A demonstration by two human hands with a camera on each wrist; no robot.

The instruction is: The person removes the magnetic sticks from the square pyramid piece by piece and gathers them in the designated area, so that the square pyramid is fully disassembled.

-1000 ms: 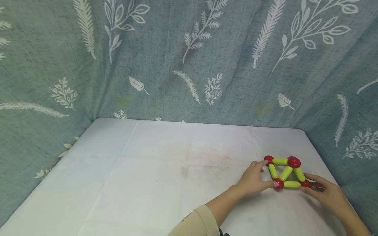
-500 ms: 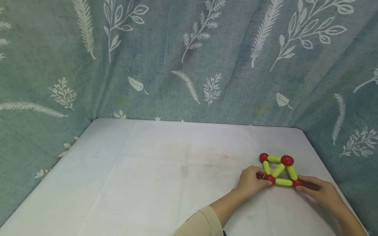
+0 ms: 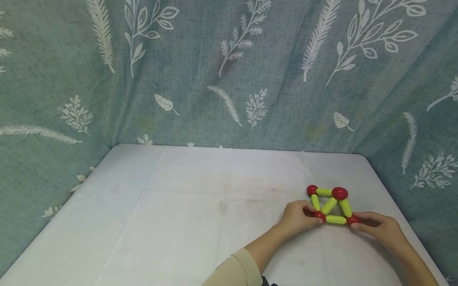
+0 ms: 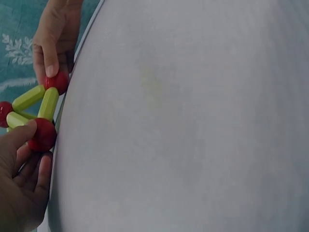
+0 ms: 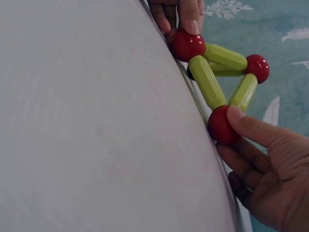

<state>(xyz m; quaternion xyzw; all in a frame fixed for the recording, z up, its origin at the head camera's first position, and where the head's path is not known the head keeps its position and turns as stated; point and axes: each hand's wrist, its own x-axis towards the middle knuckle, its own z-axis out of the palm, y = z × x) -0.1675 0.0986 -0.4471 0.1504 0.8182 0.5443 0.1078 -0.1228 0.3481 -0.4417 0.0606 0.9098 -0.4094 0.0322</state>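
A toy frame of yellow-green sticks (image 3: 336, 219) joined by red balls is at the right side of the white table, one ball (image 3: 340, 193) standing higher than the others. With thumb and fingers, my left hand (image 3: 297, 217) pinches the near-left red ball (image 4: 43, 135). My right hand (image 3: 380, 230) pinches the near-right red ball (image 5: 223, 124). One stick (image 5: 207, 82) joins these two held balls. The far-left ball (image 3: 312, 190) is untouched. Both wrist views show the raised ball with sticks sloping down from it.
The white table (image 3: 179, 222) has faint creases and stains. A blue-green curtain (image 3: 200, 111) with white leaf prints hangs behind it and along both sides. The frame is close to the table's right edge.
Both hands and the toy frame have slid left. My left forefinger has left the far-left ball, and that hand now pinches only the near-left one. The right hand keeps its ball.
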